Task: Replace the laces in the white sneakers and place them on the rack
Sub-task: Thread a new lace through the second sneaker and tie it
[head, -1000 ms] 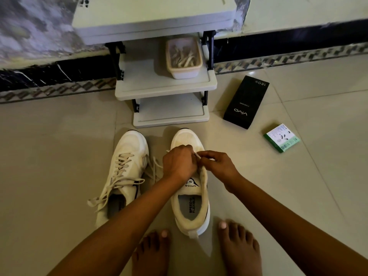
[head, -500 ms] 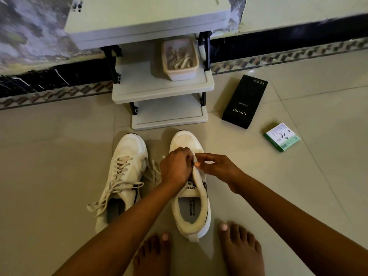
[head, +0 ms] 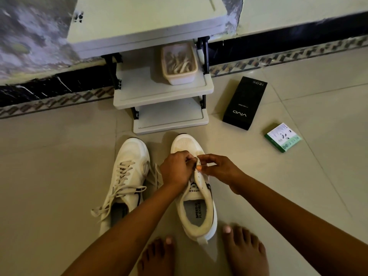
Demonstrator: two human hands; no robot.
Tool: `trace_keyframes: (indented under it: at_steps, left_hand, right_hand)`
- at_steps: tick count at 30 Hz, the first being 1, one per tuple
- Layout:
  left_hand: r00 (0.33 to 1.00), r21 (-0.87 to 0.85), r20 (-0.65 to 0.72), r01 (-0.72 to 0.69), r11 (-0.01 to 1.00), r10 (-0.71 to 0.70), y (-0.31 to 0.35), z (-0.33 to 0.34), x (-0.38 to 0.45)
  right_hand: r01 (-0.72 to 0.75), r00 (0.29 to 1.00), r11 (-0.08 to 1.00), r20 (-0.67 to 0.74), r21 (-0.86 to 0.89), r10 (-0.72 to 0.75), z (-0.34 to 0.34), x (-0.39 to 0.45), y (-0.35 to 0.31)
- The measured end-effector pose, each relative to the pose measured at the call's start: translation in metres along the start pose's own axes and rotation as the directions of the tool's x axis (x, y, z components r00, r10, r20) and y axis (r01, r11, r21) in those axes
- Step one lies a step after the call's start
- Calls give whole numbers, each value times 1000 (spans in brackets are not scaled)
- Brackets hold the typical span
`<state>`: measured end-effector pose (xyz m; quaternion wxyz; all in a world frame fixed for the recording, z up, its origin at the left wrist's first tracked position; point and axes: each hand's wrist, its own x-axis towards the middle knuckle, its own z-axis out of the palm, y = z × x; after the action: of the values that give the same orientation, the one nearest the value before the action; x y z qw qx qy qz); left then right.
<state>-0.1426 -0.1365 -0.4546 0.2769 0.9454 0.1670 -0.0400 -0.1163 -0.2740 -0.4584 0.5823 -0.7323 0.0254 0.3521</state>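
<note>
1. Sneakers: the right white sneaker stands on the floor just in front of the rack's lowest shelf, toe toward the rack, heel between the person's bare feet. Its insole print shows, but its eyelet area is mostly hidden under the two hands.
2. The left hand has its fingers curled tight over the upper front of that sneaker, pinching something at the eyelet edge — what exactly they pinch is covered by the knuckles.
3. The right hand meets it from the other side, thumb and forefinger pinched on the raised edge of the sneaker's upper or a lace end there; I cannot tell which.
4. The left white sneaker lies beside it, laced, with loose beige lace ends trailing over its side onto the floor. The left forearm cuts off its heel.
5. On the rack's middle shelf, at its right edge, sits a tub with pale strands inside — blurred, probably laces.
6. On the floor right of the rack lie a black box and, beyond it, a small green-and-white box, its print too small to read.
</note>
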Motion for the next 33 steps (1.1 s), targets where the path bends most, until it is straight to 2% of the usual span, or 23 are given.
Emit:
trace_keyframes:
  at_steps: [4, 8, 11, 14, 16, 18, 19, 20, 22, 24, 26, 28, 30, 33]
  left_hand:
    - [997, -104, 70, 49, 993, -42, 1, -3, 2]
    - [963, -208, 194, 224, 952, -185, 9, -6, 11]
    - [933, -262, 234, 330, 907, -273, 14, -6, 11]
    - [889, -382, 274, 451, 807, -367, 20, -9, 9]
    - [827, -436, 387, 554, 709, -408, 26, -17, 6]
    - [780, -467, 492, 611, 640, -386, 30, -27, 4]
    - [778, -477, 521, 607, 635, -352, 29, -30, 3]
    - [785, -480, 534, 586, 652, -313, 27, -31, 2]
    - [826, -437, 514, 484, 759, -231, 23, -31, 2]
    - [892, -313, 435, 276, 909, -121, 20, -32, 1]
    - [935, -132, 354, 14, 991, 34, 15, -34, 2]
    - [918, 37, 379, -139, 990, 115, 7, -34, 3]
    - [896, 67, 429, -157, 985, 114, 0, -34, 6]
    - [894, 82, 433, -170, 982, 118, -3, -34, 8]
  right_hand:
    - [18, 999, 1000, -42, 5, -17, 3, 1, 3]
    - [44, 994, 998, -102, -51, -49, 9, 4, 5]
    - [43, 991, 997, -126, -61, -51, 16, 0, 7]
    - [68, 986, 994, -146, -90, -81, 19, -3, 8]
    - [71, 980, 990, -175, -123, -92, 18, -1, 9]
    - [82, 972, 989, -211, -126, -108, 16, 3, 9]
    - [96, 964, 989, -237, -110, -120, 15, 6, 9]
    - [113, 957, 989, -256, -95, -134, 14, 8, 7]
    - [147, 936, 977, -298, -155, -188, 11, 16, 5]
    - [144, 927, 936, -288, -322, -242, 12, 22, 3]
    - [131, 913, 884, -294, -449, -284, 16, 24, -1]
    - [122, 902, 871, -312, -475, -297, 19, 23, -2]
    - [126, 895, 856, -315, -502, -316, 19, 21, -4]
    - [192, 874, 840, -301, -507, -381, 14, 14, -14]
